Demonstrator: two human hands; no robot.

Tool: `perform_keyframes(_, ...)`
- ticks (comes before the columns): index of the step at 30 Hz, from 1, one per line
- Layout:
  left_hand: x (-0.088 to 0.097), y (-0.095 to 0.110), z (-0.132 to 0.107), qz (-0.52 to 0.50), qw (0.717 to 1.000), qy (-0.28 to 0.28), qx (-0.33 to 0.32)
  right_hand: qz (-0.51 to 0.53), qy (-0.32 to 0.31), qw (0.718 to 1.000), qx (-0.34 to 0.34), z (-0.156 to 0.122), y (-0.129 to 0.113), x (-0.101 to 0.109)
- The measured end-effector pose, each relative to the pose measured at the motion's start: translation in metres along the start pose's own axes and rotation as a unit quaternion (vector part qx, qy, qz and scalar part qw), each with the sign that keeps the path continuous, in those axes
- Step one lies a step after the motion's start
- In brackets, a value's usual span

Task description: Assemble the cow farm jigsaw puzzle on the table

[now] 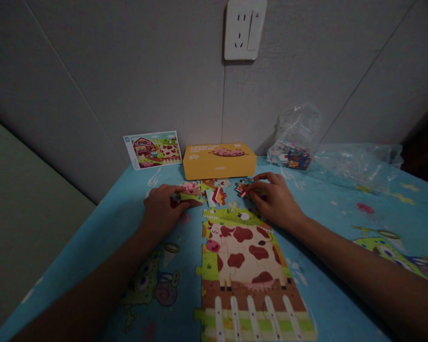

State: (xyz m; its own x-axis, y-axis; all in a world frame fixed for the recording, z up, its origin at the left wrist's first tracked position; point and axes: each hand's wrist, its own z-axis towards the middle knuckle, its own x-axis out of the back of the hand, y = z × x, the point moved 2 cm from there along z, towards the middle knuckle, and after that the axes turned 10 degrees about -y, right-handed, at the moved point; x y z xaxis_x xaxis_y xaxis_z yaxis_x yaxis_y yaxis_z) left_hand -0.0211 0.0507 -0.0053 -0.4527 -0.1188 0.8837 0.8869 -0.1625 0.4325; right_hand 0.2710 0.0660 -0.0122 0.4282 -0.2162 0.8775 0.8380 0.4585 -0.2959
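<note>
A partly joined jigsaw [248,270] showing a brown-spotted cow and a white fence lies on the blue cartoon tablecloth [335,223]. Loose pieces [216,192] sit just beyond it. My left hand [162,209] is closed on a green and pink piece [191,195] left of the puzzle's top edge. My right hand [274,197] rests to the right of the loose pieces, with its fingertips pinching a red and white piece [242,189].
A yellow puzzle box [219,161] stands against the wall behind the pieces. The reference picture card [153,149] leans to its left. A clear plastic bag with several pieces [294,142] lies at the right, more crumpled plastic [360,161] beyond. A wall socket [244,28] is above.
</note>
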Motion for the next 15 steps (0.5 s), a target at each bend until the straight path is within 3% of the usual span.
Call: perform_keyframes(15, 0.0059, 0.0030, -0.0006, -0.067, 0.997, 0.027, 0.020, 0.011, 0.002, 1.000, 0.017, -0.0001, -0.0038, 0.0027)
